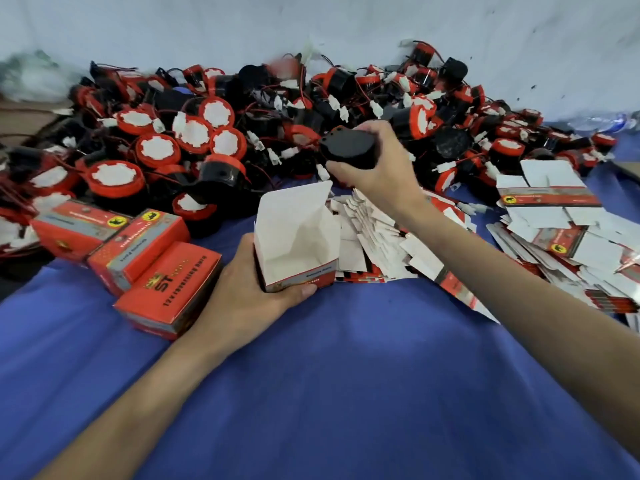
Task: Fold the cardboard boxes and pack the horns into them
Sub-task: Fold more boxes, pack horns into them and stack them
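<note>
1. Blue cloth (346, 393) is covering the counter nearest the camera and spreading out under everything else, with a pale, speckled wall (311, 26) standing behind it.
2. Three closed red boxes (138, 258) are lying at the left on the cloth, touching one another, and just beside the left hand.
3. Horns are lying in a wide heap (214, 133) along the back of the counter from the left edge to the right, black bodies with red rims, white faces, and thin wires with white plugs tangling among them.
4. Left hand (256, 299) is gripping the open box (294, 233) low on its body, thumb lying across the near face and fingers curling round the far side; the grip is closed round the box, which is standing upright on the cloth with its white flaps raised and its mouth open.
5. Right hand (377, 168) is holding a black horn (349, 148) above and behind the open box, fingers and thumb wrapping round its body in a tight grip, one end of the horn pointing left.
6. Flat unfolded cartons (377, 237) are lying fanned out just behind the open box, and a second stack (568, 230) is lying at the right, white sides mostly up.
7. Far-left corner is blurring into a grey-green smear that I cannot make out; the small print on the boxes is too small to read, and both forearms are running out of view at the bottom edge.
</note>
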A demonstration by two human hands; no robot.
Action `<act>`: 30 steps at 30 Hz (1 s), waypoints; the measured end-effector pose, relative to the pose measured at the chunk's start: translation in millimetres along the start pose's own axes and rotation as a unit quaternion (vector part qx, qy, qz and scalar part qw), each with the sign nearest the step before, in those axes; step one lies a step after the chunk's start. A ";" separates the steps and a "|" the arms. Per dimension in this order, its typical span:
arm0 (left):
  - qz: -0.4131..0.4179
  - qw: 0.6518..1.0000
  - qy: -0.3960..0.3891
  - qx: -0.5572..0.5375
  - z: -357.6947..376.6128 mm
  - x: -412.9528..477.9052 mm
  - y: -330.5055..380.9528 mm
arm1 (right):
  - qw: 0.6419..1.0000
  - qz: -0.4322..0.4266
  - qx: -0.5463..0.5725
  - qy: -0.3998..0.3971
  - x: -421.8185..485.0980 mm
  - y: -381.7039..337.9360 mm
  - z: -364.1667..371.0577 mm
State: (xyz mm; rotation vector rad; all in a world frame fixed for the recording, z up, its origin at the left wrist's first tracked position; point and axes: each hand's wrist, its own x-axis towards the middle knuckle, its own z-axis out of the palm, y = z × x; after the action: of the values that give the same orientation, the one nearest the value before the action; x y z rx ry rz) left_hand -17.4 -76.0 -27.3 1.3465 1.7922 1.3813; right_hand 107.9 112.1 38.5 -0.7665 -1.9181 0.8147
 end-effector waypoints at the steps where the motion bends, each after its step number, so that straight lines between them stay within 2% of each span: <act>1: -0.001 1.000 0.000 0.001 0.2 0.3 0.4 | 0.999 -0.005 0.042 0.012 -6.7 -6.5 -12.1; 3: -0.003 1.000 -0.001 0.004 -0.1 0.3 1.0 | 0.994 -0.019 0.104 0.037 -17.8 -17.3 -34.1; 7: -0.001 1.000 -0.010 0.009 0.1 -1.3 2.5 | 0.995 -0.022 0.069 0.062 -31.3 -31.0 -62.0; 11: 0.002 1.000 -0.020 0.015 0.7 -1.4 3.8 | 0.999 -0.030 -0.019 0.002 -34.2 -41.9 -66.8; 17: 0.008 0.999 -0.036 0.025 -0.3 -1.0 4.5 | 0.997 -0.036 0.035 -0.053 -40.6 -60.5 -65.0; 20: 0.009 0.999 -0.046 0.020 -0.5 -1.5 5.7 | 0.992 -0.060 0.041 -0.107 -49.4 -69.9 -59.0; 23: 0.013 0.998 -0.059 0.008 -1.3 -1.7 5.9 | 0.974 -0.140 -0.046 -0.172 -57.4 -76.9 -50.6; 25: 0.017 0.997 -0.071 0.000 -1.7 -1.9 7.0 | 0.947 -0.199 -0.140 -0.209 -61.5 -76.2 -42.7; 27: 0.025 0.996 -0.085 -0.002 -1.8 -1.5 8.8 | 0.919 -0.219 -0.224 -0.240 -66.2 -73.7 -34.6; 30: 0.042 0.994 -0.102 -0.013 -1.3 -2.3 11.9 | 0.883 -0.247 -0.330 -0.226 -74.7 -70.3 -23.9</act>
State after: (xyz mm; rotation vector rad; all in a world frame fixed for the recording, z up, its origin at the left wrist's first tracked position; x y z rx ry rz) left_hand -12.9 -78.7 -16.3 1.5058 1.5958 1.2543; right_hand 146.9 18.4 66.7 -0.4309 -2.7113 -0.0134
